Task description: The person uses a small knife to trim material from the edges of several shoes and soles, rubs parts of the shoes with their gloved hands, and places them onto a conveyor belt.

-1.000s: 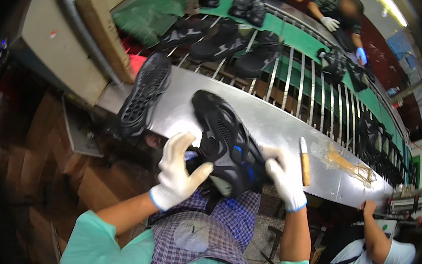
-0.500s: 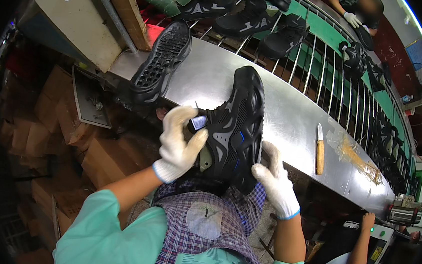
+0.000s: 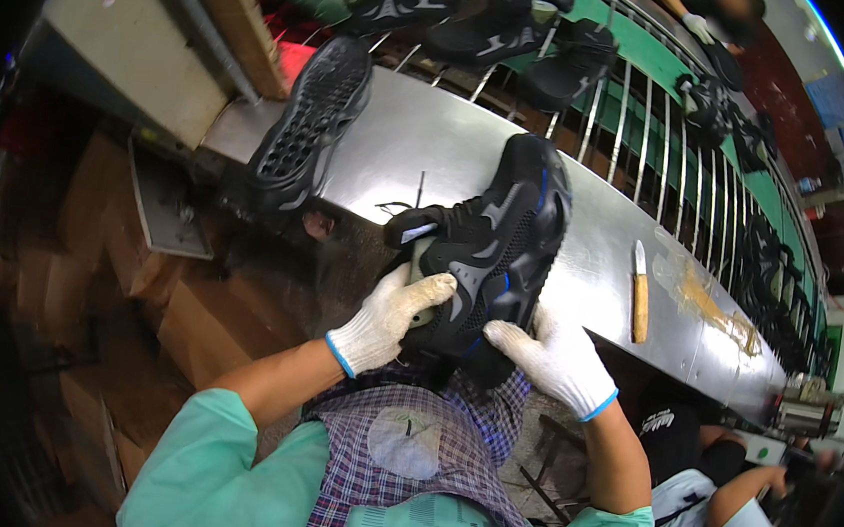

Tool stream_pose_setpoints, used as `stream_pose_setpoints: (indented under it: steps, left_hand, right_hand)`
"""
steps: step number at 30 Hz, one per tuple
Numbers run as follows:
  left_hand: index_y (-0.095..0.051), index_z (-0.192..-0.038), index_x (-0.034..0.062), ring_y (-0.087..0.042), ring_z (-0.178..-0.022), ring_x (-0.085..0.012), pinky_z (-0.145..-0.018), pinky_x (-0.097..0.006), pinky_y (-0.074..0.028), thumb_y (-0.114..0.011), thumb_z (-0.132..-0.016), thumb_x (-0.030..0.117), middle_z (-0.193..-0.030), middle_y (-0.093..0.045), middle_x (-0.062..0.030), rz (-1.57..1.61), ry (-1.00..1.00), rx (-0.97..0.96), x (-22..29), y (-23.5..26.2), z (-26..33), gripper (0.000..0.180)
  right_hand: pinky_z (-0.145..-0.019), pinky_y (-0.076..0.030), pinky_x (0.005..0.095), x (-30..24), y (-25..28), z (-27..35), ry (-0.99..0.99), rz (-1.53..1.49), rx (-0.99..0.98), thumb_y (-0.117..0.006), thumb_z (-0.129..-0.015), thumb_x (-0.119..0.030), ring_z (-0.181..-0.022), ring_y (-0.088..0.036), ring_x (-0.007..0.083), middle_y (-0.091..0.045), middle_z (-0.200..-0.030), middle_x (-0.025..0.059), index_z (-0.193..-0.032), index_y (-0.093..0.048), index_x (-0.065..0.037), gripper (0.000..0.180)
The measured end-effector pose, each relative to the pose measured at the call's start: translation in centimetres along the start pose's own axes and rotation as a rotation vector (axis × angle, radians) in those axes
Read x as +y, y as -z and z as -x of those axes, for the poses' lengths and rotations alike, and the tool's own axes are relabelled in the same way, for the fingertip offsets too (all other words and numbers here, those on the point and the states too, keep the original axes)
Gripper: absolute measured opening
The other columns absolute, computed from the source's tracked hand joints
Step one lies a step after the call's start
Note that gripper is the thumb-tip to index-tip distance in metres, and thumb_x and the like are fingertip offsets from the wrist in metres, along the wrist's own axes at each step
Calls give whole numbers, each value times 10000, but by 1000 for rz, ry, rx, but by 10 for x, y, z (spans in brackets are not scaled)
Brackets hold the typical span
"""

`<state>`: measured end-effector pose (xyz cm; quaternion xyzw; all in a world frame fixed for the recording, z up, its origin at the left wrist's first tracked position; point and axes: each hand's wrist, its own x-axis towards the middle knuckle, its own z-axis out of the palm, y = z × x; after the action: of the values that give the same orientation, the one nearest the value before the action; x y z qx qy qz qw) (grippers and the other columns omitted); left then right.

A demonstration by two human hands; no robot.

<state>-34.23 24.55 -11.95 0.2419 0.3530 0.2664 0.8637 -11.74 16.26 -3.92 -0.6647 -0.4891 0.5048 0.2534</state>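
A black sneaker [image 3: 495,235] with grey and blue accents is tilted on its side in front of me, toe pointing away over the metal bench edge. My left hand [image 3: 395,319], in a white knit glove, grips its heel and collar, the thumb across the upper and the fingers hidden behind. At the sole side, my right hand [image 3: 556,364], gloved the same way, has its thumb against the lower heel; its other fingers are partly hidden. The shoe's tongue [image 3: 413,229] and a loose lace stick out on the left. A separate black sole [image 3: 317,114] lies on the bench.
A wooden-handled knife [image 3: 640,298] rests on the metal bench [image 3: 594,248], beside a yellowish smear. Beyond is a rack of metal bars [image 3: 643,142] carrying several black shoes. Cardboard boxes [image 3: 216,321] stand lower left. One co-worker [image 3: 722,511] is at lower right; another's gloved hand [image 3: 699,27] is far off.
My left hand has moved down from the tongue and lace area to the heel and collar. The shoe has turned, its toe swinging right. My right hand's thumb has shifted left onto the shoe.
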Motion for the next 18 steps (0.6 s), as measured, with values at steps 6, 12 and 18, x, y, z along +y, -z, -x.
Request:
stream_pose_setpoints:
  steps: [6,12,18]
  left_hand:
    - [-500,-1515,-1,-682,-1218,-211,-1056,-403,-585,-625,-1104,281,-1368,-660,-119,-136,-56,-150,39,-22,-1,515]
    - [-389,-1589,-69,-630,-1232,-187,-1095,-346,-512,-594,-1124,385,-1395,-615,-131,-824,-386,-258,54,-29,-10,682]
    - [-454,-1540,-68,-654,-1299,-282,-1138,-429,-524,-686,-1079,219,-1453,-628,-233,-807,-365,-434,86,-51,-22,591]
  right_hand:
    - [-1152,-463,384,18,7,-1,-74,-34,206,-570,-1113,-391,-1297,-619,245,-669,-1398,170,-1563,-510,23,614]
    - [-1073,-577,441,56,-9,4,-167,-1162,72,-632,-1052,-282,-1246,-691,293,-668,-1438,171,-1538,-505,-5,573]
    - [-958,-622,618,4,68,4,270,-1496,-22,-409,-1058,-531,-1184,-691,432,-634,-1371,282,-1558,-452,-2,729]
